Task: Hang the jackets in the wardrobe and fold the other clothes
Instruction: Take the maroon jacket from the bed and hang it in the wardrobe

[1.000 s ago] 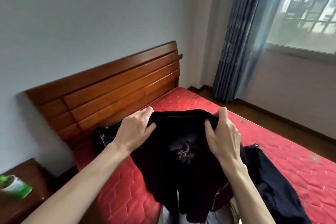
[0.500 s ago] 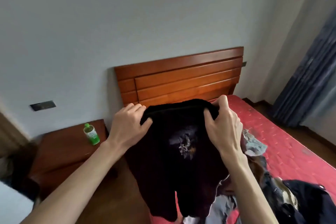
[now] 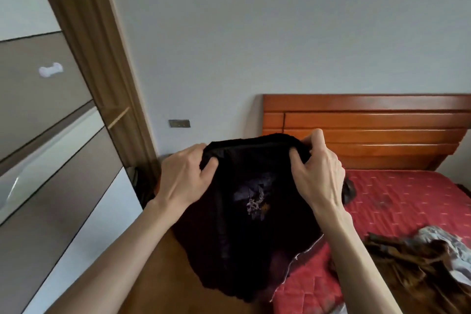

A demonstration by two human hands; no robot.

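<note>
1. The garment point(image 3: 244, 211) hangs in the near middle, held up by its top edge.
2. The left hand point(image 3: 186, 183) grips its left corner, the right hand point(image 3: 316, 176) its right corner.
3. The wardrobe point(image 3: 51, 135) stands at the left.
4. The bed point(image 3: 407, 201) lies at the right, with its headboard point(image 3: 369, 130) far against the wall point(image 3: 254, 33).
5. A pile of clothes point(image 3: 418, 262) lies on the bed, near right.

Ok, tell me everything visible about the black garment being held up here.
The black garment looks like soft, dark fabric with a small pale embroidered motif near its middle. It hangs upright in the air, gathered at its top edge, its lower part draping loosely above the floor and the edge of the red bed. The left hand and right hand each grip a top corner, thumbs in front. A pale seam shows at its lower right hem.
</note>
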